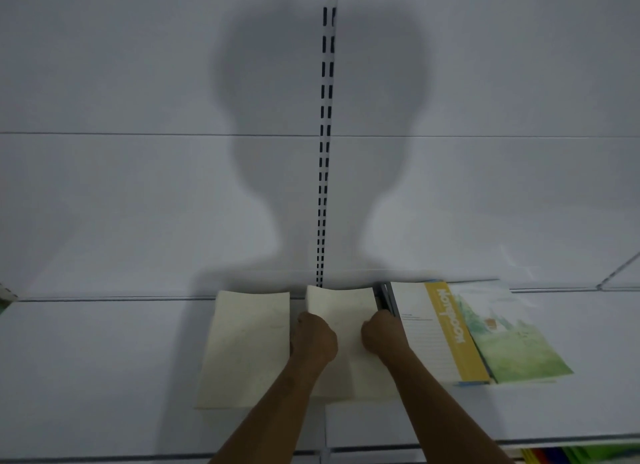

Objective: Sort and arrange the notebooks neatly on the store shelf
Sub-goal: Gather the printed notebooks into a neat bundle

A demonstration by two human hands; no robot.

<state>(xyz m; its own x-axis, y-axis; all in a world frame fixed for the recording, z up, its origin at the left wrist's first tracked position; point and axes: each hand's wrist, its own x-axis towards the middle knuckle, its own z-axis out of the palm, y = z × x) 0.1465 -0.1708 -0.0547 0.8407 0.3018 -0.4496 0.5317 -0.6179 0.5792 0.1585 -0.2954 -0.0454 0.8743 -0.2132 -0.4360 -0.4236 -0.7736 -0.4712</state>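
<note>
Your left hand point(314, 335) is curled round the left edge of the middle cream notebook point(346, 342), and your right hand point(382, 332) is curled at its right edge. Both grasp that notebook, which lies flat on the white shelf point(104, 359) near the back panel point(138, 186).

Likely faults from this position:
- The left cream notebook point(246, 346) lies just beside the held one. A sideways shift would probably push it out of line.
- The yellow-banded notebook point(436, 335) sits tilted against the held notebook's right side, with the green-cover notebook point(512, 342) overlapping it. Pulling the middle one free could drag this pair further askew.
- The covers look smooth and the shelf surface slick, so expect sliding under light force.
- The near edge of the held notebook lies close to a seam in the shelf. A corner may catch there.

Materials and shapes: all notebooks are thin, flat rectangles with soft paper covers; the far edges of the cream ones curve slightly upward. The shelf and back panel are matte white sheet, with a slotted upright point(323, 186) running down the centre.
</note>
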